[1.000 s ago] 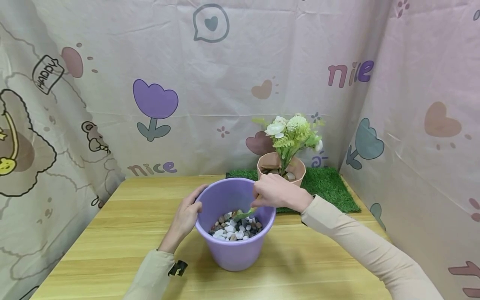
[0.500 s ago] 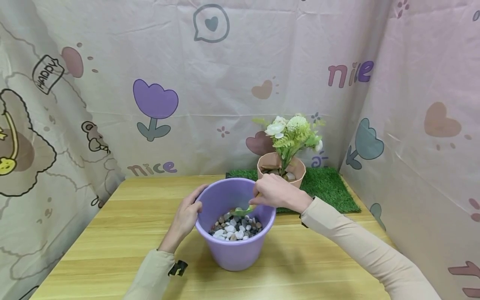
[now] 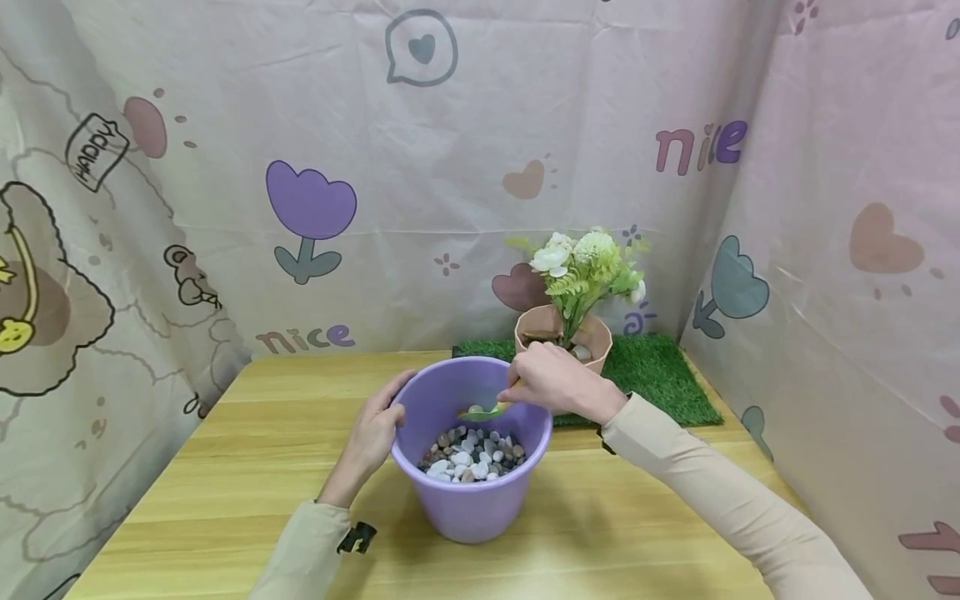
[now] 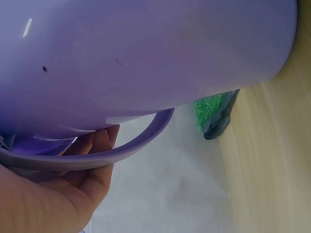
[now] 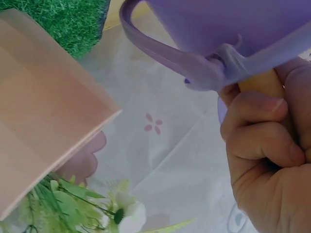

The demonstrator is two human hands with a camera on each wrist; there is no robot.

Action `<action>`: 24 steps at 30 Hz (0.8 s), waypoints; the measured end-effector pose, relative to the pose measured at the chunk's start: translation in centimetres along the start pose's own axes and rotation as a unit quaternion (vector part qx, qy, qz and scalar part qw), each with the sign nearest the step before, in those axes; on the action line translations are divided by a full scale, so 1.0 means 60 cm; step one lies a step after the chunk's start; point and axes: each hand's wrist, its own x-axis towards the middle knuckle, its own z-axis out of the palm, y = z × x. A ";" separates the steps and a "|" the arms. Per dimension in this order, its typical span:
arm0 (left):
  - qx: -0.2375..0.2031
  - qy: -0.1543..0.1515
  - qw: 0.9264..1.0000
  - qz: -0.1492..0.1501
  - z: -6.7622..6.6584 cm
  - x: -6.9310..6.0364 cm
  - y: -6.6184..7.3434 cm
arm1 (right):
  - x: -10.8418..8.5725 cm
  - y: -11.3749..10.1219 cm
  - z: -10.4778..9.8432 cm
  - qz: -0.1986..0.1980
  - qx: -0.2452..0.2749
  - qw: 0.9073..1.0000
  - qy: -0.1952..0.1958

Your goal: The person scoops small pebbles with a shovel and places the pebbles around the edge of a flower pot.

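Note:
A purple bucket [image 3: 472,510] stands on the wooden table, with white, black and brown pebbles [image 3: 474,458] in its bottom. My left hand [image 3: 375,429] grips the bucket's left rim, thumb on the near side. In the left wrist view the bucket's carrying handle [image 4: 141,143] passes across that hand. Over the right rim, my right hand [image 3: 553,380] grips a small trowel [image 3: 483,413] with a green blade. The blade is above the pebbles inside the bucket and carries at least one pale pebble. The right wrist view shows fingers curled round its yellowish handle [image 5: 265,83].
Behind the bucket to the right, a pink pot [image 3: 600,343] with white artificial flowers [image 3: 588,258] stands on a green turf mat [image 3: 660,379]. It is close to my right hand. Patterned cloth [image 3: 420,167] hangs behind the table [image 3: 247,467] and along both sides.
The trowel blade has risen from among the pebbles to above them, with a pale pebble on it. My right hand has lifted slightly; my left hand and the bucket have stayed in place.

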 end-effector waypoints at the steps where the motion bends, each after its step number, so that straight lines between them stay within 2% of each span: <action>1: 0.001 0.000 1.000 -0.001 0.000 0.000 0.000 | 0.000 0.001 0.001 -0.002 0.001 1.000 0.000; 5: 0.000 0.000 1.000 -0.001 0.000 0.000 0.000 | -0.004 0.007 0.009 -0.013 -0.008 1.000 0.012; 10: 0.001 0.004 1.000 0.005 0.000 0.001 -0.001 | -0.014 0.015 0.017 -0.046 -0.029 0.998 0.043; 16: 0.000 0.009 1.000 0.010 0.001 0.001 -0.001 | -0.026 0.025 0.031 -0.075 -0.017 0.993 0.087; 20: 0.000 0.010 1.000 0.014 0.001 0.000 -0.002 | -0.030 0.031 0.038 -0.080 -0.011 0.990 0.112; 24: 0.003 0.009 1.000 0.015 0.000 0.000 -0.001 | -0.035 0.031 0.044 -0.067 0.014 0.988 0.135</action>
